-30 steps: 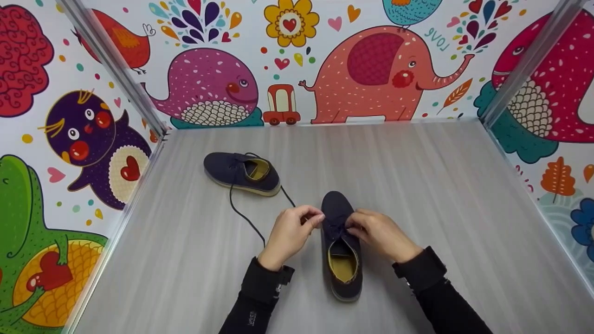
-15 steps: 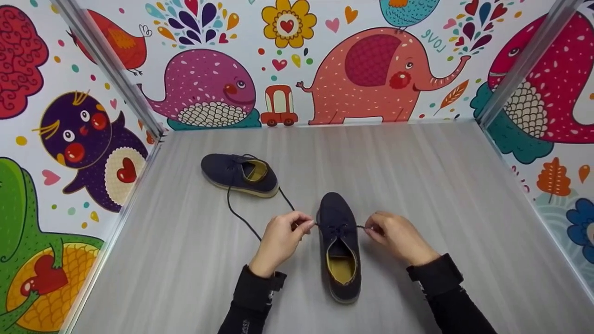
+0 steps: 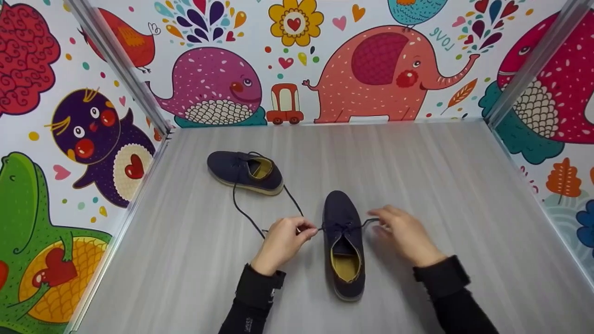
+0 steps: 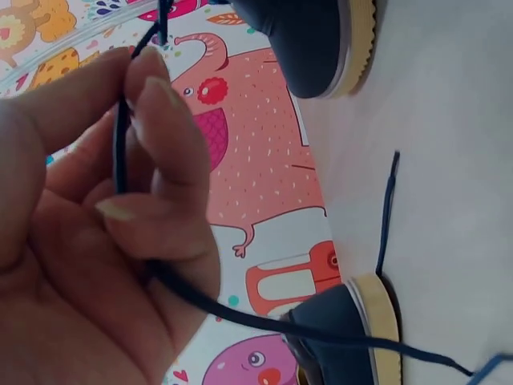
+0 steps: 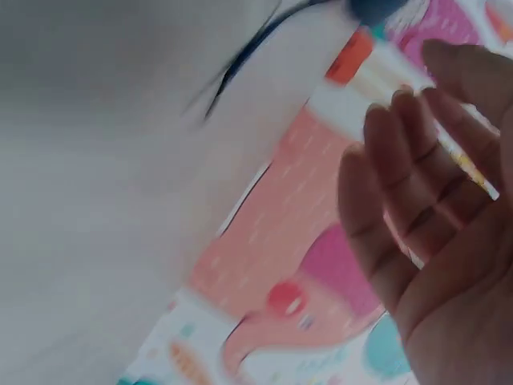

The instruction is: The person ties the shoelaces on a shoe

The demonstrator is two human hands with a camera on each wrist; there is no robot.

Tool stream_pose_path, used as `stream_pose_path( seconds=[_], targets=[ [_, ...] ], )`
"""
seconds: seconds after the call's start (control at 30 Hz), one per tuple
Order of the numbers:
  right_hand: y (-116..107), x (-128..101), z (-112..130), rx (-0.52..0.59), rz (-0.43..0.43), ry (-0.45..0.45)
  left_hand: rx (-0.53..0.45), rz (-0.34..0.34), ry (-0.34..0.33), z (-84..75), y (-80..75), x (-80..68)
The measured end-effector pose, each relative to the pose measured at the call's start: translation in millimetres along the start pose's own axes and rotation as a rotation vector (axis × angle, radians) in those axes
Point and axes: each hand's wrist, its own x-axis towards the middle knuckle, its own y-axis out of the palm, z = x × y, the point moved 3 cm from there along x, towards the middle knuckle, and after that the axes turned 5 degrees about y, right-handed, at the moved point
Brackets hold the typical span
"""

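Cartoon-printed walls [image 3: 371, 102] enclose a grey wood-grain floor [image 3: 427, 162], where a navy lace-up shoe [image 3: 342, 211] sits upright between both hands. Left of it, the left hand [image 3: 284, 241] pinches the shoelace [image 4: 240, 315], apparently for tension; at right, the right hand [image 3: 406, 234] hovers, fingers loose, gripping nothing. Another navy shoe [image 3: 224, 168] stands far left, probably for room.

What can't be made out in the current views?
Head view: whether the lace on the near shoe is knotted; too small, dark on dark.
Head view: lace within the grip of the left hand; the hand hides it.
Left wrist view: near shoe, partly cut off by the top edge; far shoe, by the bottom.
Right wrist view: how the lace ends; blurred.
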Motion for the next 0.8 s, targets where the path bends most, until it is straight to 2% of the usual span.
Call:
stream_pose_path(
  seconds=[0.13, 0.23, 0.53, 0.67, 0.8],
  targets=[
    [19, 7, 21, -0.024, -0.003, -0.165, 0.025, 0.013, 0.009, -2.7, 0.4, 0.7],
    [23, 7, 23, -0.062, -0.05, -0.194, 0.05, 0.022, 0.008, -2.4, -1.3, -1.1],
    [10, -3, 0, -0.076, 0.001, -0.117, 0.108, 0.006, 0.035, 1.6, -6.2, -4.6],
    [-5, -11, -17, -0.103, -0.043, -0.045, 0.116, 0.02, 0.032, 3.8, -11.9, -5.4],
    [-18, -20, -31, -0.134, -0.132, 0.026, 0.127, 0.003, 0.015, 7.5, -22.8, -8.6]
  ],
)
